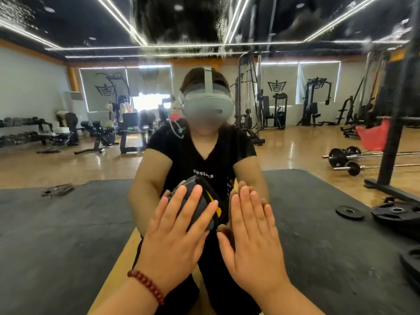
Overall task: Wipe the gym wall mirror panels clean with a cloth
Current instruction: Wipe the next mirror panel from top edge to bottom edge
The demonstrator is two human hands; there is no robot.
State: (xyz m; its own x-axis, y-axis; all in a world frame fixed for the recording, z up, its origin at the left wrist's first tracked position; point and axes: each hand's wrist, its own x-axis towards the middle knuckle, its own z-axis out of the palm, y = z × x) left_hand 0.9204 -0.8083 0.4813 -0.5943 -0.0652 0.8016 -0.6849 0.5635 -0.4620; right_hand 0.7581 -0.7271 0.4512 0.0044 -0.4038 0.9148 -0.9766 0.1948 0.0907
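Observation:
The wall mirror (68,212) fills the view and reflects the gym and a person in a black shirt with a headset. My left hand (175,233), with a red bead bracelet at the wrist, presses a folded grey cloth (202,201) with black and yellow edging flat against the glass, fingers straight. My right hand (252,235) lies flat on the mirror just right of the cloth, fingers straight and together, holding nothing. Smears and dried streaks show on the upper part of the mirror (181,42).
In the reflection: dark floor mats (329,223), weight plates (350,212) and a barbell (345,160) at the right, a black rack post (393,144) with a red cloth, benches and machines at the left and back.

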